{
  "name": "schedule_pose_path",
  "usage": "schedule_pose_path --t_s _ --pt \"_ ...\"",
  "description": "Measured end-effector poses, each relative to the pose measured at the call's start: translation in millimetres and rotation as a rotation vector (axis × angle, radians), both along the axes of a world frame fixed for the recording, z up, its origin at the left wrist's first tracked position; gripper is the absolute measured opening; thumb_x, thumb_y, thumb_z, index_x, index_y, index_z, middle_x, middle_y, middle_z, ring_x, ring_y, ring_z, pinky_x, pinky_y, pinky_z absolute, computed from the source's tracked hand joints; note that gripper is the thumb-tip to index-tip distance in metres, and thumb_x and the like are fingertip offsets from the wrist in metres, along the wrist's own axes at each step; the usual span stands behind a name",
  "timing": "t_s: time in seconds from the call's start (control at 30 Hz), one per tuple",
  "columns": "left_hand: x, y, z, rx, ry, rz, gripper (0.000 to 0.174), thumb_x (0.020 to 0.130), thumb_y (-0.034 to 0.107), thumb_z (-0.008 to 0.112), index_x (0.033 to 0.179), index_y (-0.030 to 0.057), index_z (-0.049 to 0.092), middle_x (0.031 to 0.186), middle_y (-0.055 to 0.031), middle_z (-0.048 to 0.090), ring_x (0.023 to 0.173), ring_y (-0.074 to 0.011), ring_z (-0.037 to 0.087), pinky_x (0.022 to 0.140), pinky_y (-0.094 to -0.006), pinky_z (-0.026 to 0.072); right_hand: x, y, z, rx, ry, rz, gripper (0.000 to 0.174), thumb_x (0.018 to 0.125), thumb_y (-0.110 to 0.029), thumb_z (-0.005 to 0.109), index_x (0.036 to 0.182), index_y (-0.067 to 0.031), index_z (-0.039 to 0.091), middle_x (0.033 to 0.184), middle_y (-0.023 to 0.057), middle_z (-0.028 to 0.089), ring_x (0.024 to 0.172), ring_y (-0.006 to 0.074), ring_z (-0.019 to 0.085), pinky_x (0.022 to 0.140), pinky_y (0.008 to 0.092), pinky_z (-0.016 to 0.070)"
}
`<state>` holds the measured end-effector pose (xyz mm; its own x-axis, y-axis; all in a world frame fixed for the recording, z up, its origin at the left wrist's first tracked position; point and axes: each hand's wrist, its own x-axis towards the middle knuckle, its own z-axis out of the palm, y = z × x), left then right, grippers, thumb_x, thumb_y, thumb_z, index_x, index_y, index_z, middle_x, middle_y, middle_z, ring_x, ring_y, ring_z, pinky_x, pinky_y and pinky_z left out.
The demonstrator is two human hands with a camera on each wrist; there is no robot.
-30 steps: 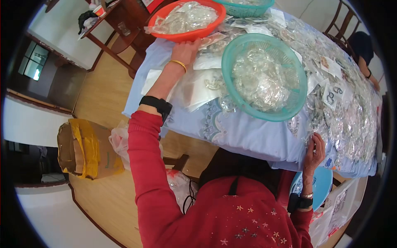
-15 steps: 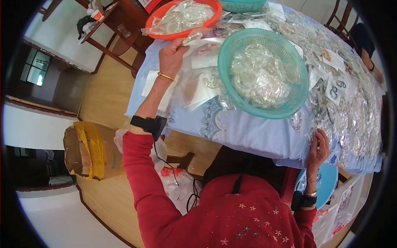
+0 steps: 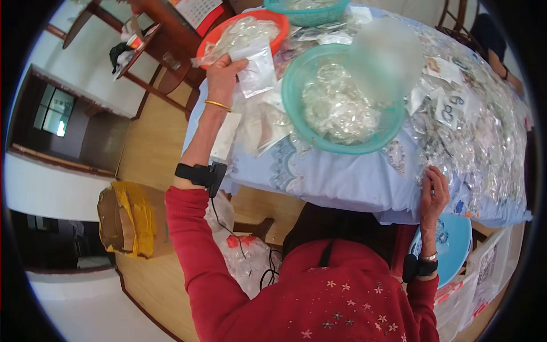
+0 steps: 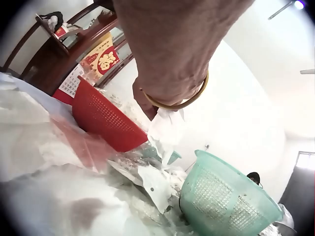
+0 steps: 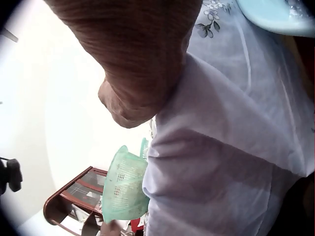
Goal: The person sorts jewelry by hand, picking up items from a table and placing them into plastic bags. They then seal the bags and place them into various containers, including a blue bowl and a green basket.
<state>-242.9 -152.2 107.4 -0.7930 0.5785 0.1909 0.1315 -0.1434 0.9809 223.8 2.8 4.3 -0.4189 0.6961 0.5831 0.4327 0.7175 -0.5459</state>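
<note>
In the head view my left hand (image 3: 222, 80) pinches a small white plastic bag (image 3: 257, 73) between thumb and fingers. The bag hangs in front of the red basket (image 3: 279, 41), which is heaped with clear packets. Below it, more flat white bags (image 3: 263, 128) lie on the cloth. To the right stands a green basket (image 3: 292, 108) full of clear packets, its upper right part covered by a blurred patch. My right hand (image 3: 435, 191) rests at the table's near edge, fingers loosely bent, beside a wide spread of clear packets (image 3: 478, 159).
A second green basket (image 3: 307, 17) stands at the far side of the table. A blue basin (image 3: 453, 251) is below the near right edge. On the floor at left is a cardboard box (image 3: 134, 219). Another person's arm (image 3: 504, 71) reaches in at far right.
My left hand has come off the cloth by the red basket, lifting the white bag and drawing it left, then raising it before that basket. The right hand stays at the table edge.
</note>
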Motion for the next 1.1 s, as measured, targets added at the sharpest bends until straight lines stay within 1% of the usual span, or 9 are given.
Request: schedule_pose_path --t_s 0.33,0.47,0.6,0.67,0.7,0.83,0.9,1.0,1.1 --pt "40.9 142.9 55.6 -0.151 0.410 -0.045 0.015 0.078 0.007 0.060 0.090 -0.0018 0.064 0.081 -0.0031 0.065 0.071 -0.0103 0.060 0.063 -0.0257 0.0481 2.5 3.6 4.3 0.051 0.043 -0.010 0.015 0.075 0.006 0.060 0.088 0.0013 0.061 0.093 0.0121 0.063 0.086 0.0259 0.061 0.075 0.0304 0.0473" --pt "71.6 200.8 59.0 -0.064 0.203 -0.276 0.019 0.079 0.010 0.062 0.096 0.0027 0.065 0.087 -0.0059 0.066 0.077 -0.0165 0.064 0.065 -0.0274 0.0500 2.7 4.6 4.5 0.058 0.068 -0.005 0.015 0.073 0.006 0.061 0.087 0.0008 0.061 0.091 0.0117 0.063 0.082 0.0260 0.061 0.072 0.0306 0.0477" --pt "110.5 218.9 61.8 -0.237 0.582 -0.418 0.047 0.071 0.021 0.068 0.115 0.0067 0.060 0.088 -0.0131 0.067 0.072 -0.0211 0.063 0.062 -0.0308 0.0495 3.3 7.1 5.1 0.059 0.107 -0.003 0.016 0.072 0.007 0.061 0.086 0.0002 0.062 0.088 0.0116 0.063 0.078 0.0262 0.061 0.068 0.0313 0.0481" --pt "156.7 186.7 52.6 0.278 1.480 -0.219 0.015 0.078 0.007 0.059 0.091 0.0024 0.063 0.084 -0.0112 0.064 0.076 -0.0230 0.064 0.061 -0.0290 0.0510 6.5 6.9 5.9 0.032 0.136 0.013 0.016 0.073 0.006 0.061 0.088 0.0002 0.062 0.088 0.0117 0.063 0.076 0.0243 0.062 0.067 0.0308 0.0482" --pt "170.7 172.2 48.6 0.271 1.518 -0.255 0.017 0.075 0.003 0.060 0.092 0.0030 0.063 0.090 -0.0131 0.063 0.077 -0.0253 0.064 0.061 -0.0296 0.0517 8.4 5.1 6.9 0.026 0.139 -0.016 0.016 0.073 0.006 0.061 0.088 0.0002 0.062 0.088 0.0117 0.063 0.076 0.0243 0.062 0.067 0.0308 0.0482" --pt "195.2 129.3 35.8 0.297 1.576 -0.421 0.032 0.067 -0.007 0.062 0.097 0.0037 0.062 0.103 -0.0151 0.061 0.080 -0.0274 0.064 0.062 -0.0310 0.0531 -3.1 -0.9 27.8 -0.328 0.298 -0.024 0.017 0.081 -0.001 0.058 0.096 0.0015 0.062 0.091 0.0111 0.064 0.073 0.0193 0.062 0.068 0.0281 0.0483" --pt "199.1 116.0 33.3 0.289 1.580 -0.437 0.033 0.066 -0.008 0.062 0.098 0.0033 0.062 0.102 -0.0153 0.061 0.080 -0.0273 0.064 0.062 -0.0306 0.0532 -25.0 3.7 56.9 -1.011 0.792 0.236 0.022 0.084 -0.007 0.058 0.102 0.0046 0.060 0.089 0.0111 0.065 0.070 0.0163 0.061 0.064 0.0279 0.0493" --pt "200.7 103.6 33.8 0.293 1.580 -0.437 0.036 0.065 -0.008 0.062 0.099 0.0025 0.062 0.102 -0.0155 0.061 0.080 -0.0272 0.063 0.063 -0.0297 0.0535 -54.4 12.6 79.1 -1.491 0.986 0.687 0.026 0.084 -0.011 0.061 0.102 0.0067 0.059 0.084 0.0106 0.065 0.071 0.0153 0.061 0.061 0.0270 0.0496" --pt "196.9 91.5 33.9 0.242 1.581 -0.428 0.033 0.072 -0.005 0.061 0.105 0.0014 0.059 0.103 -0.0149 0.061 0.078 -0.0247 0.064 0.065 -0.0292 0.0536 -83.3 5.0 87.9 -1.405 0.872 0.729 0.025 0.082 -0.011 0.063 0.100 0.0060 0.060 0.081 0.0090 0.065 0.069 0.0140 0.061 0.059 0.0258 0.0489"
